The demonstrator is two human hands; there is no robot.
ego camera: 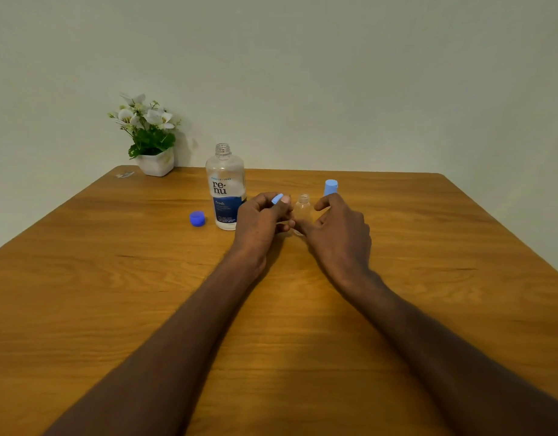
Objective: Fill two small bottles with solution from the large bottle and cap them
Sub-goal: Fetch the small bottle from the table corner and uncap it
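Our left hand [261, 220] pinches a light blue cap [277, 198]. Our right hand [337, 229] curls around the open small bottle [302, 212] between our hands. Behind the right hand stands a capped small bottle [330, 187]. Left of the left hand are the big open bottle [225, 187] and its blue lid [197, 218]. A flower pot [155, 162] sits far back on the wooden table [114, 294], by a pale wall [334, 73].
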